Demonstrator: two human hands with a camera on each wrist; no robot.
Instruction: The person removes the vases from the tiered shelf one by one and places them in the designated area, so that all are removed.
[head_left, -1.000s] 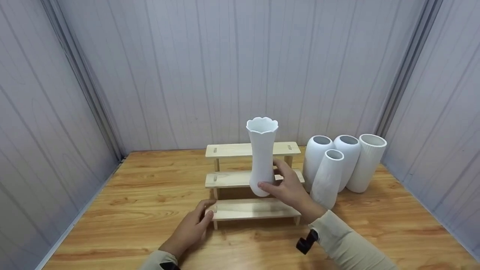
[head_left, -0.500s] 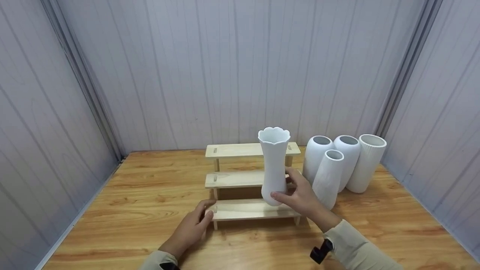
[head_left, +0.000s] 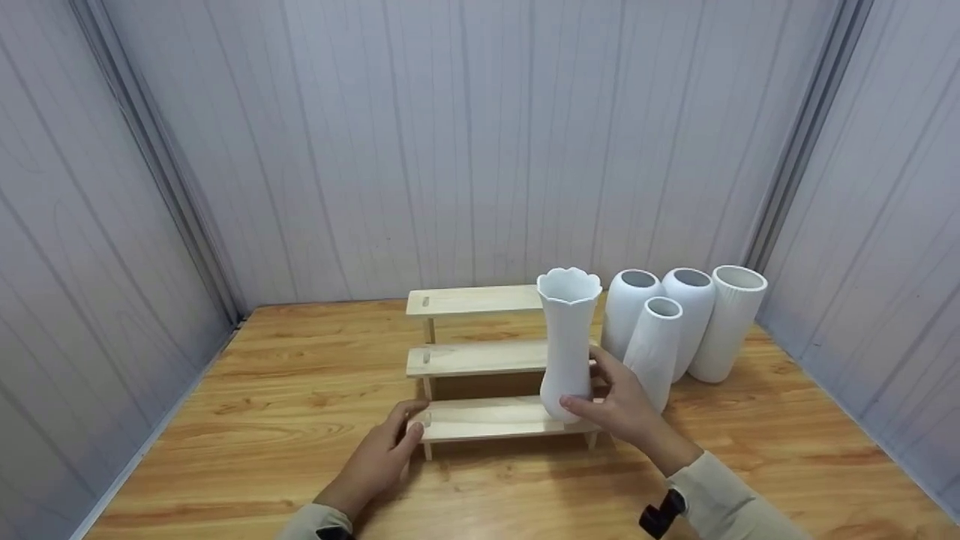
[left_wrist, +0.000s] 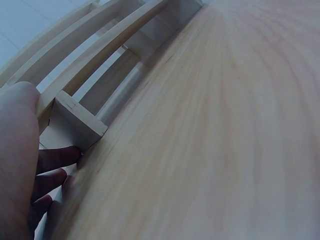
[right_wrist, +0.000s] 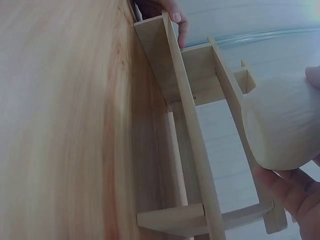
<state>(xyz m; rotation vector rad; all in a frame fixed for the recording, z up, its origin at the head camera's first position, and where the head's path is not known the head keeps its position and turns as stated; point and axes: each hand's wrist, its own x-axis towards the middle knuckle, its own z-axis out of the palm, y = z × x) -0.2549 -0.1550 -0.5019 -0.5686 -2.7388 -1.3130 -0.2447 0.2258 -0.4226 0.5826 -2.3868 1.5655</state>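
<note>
My right hand (head_left: 626, 409) grips a white vase (head_left: 568, 352) with a scalloped rim low on its body, thumb on the front. The vase is upright over the right end of the lowest step (head_left: 487, 418) of a three-step wooden stand (left_wrist: 120, 37). In the right wrist view, the vase's round base (right_wrist: 256, 132) shows above that step, with a gap between. At the stand's left end, my left hand (head_left: 379, 450) holds the lowest step's corner, with the thumb in front and fingers round the end. In the left wrist view those fingers (left_wrist: 57, 159) sit beside the stand's leg.
Right of the stand, several more white vases stand close together: a slim tapered one (head_left: 654, 360) in front, two rounded ones (head_left: 626, 311) (head_left: 694, 322) behind, and a ribbed cylinder (head_left: 727, 330) at far right. Panel walls (head_left: 450, 150) enclose the wooden table (head_left: 300, 390).
My right hand has carried the scalloped vase rightward and down, from in front of the middle step to over the lowest step's right end. The left hand has stayed on the stand.
</note>
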